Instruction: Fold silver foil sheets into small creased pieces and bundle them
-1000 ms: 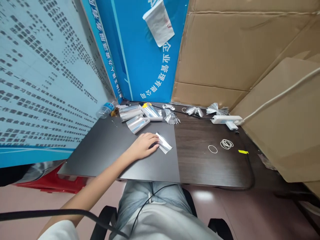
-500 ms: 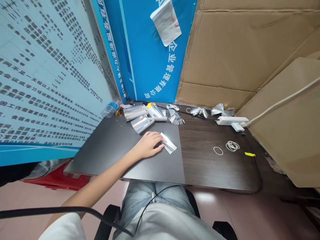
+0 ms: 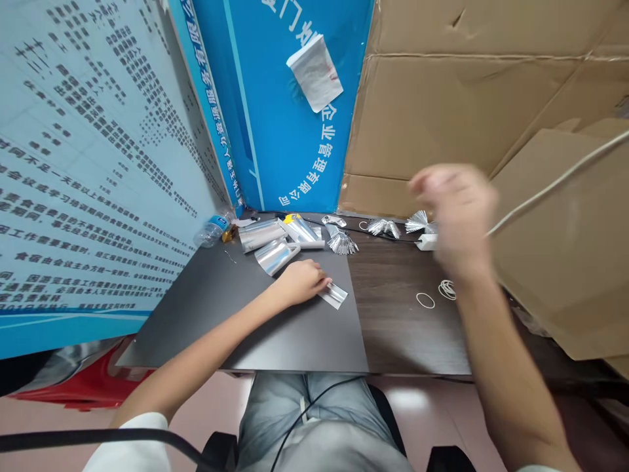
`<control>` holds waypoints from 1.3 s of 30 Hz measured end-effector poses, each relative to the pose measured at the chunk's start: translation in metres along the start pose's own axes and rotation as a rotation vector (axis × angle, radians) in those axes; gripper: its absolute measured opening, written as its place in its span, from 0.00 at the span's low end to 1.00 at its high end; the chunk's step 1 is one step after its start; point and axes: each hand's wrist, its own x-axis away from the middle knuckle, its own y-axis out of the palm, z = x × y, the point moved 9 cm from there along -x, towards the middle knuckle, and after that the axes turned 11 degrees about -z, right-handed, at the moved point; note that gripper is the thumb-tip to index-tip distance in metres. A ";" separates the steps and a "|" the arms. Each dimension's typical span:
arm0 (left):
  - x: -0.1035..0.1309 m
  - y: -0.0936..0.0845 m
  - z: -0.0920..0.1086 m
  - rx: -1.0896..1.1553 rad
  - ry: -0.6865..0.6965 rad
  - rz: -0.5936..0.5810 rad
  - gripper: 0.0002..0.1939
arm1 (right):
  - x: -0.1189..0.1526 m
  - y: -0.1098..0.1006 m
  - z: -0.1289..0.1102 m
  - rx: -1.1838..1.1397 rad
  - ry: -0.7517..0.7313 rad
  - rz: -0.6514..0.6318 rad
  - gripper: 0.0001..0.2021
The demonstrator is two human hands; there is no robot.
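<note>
On the grey mat, my left hand [image 3: 303,282] is closed on the left end of a small silver foil sheet [image 3: 336,296]. My right hand [image 3: 457,210] is raised above the right side of the table, in front of the cardboard, and blurred by motion; whether its fingers hold anything cannot be made out. Rolled silver sheets [image 3: 276,254] lie behind my left hand. Fanned silver strips [image 3: 343,242] rest near the back edge, with more silver bunches [image 3: 384,227] to the right. White rings [image 3: 447,289] and a single loop [image 3: 425,300] lie left of my right forearm.
A plastic bottle [image 3: 214,231] lies at the back left. The white power strip [image 3: 426,242] is partly hidden by my right hand. Blue panels and cardboard [image 3: 442,118] stand behind the table. A black cable crosses my lap.
My right hand has come into view, raised on the right. The fingers of my left hand have drawn together on the foil sheet. The camera view has shifted slightly.
</note>
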 end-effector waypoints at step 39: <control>0.001 0.029 -0.052 1.051 -0.046 -0.131 0.18 | 0.104 0.181 0.065 -0.174 0.010 -0.724 0.10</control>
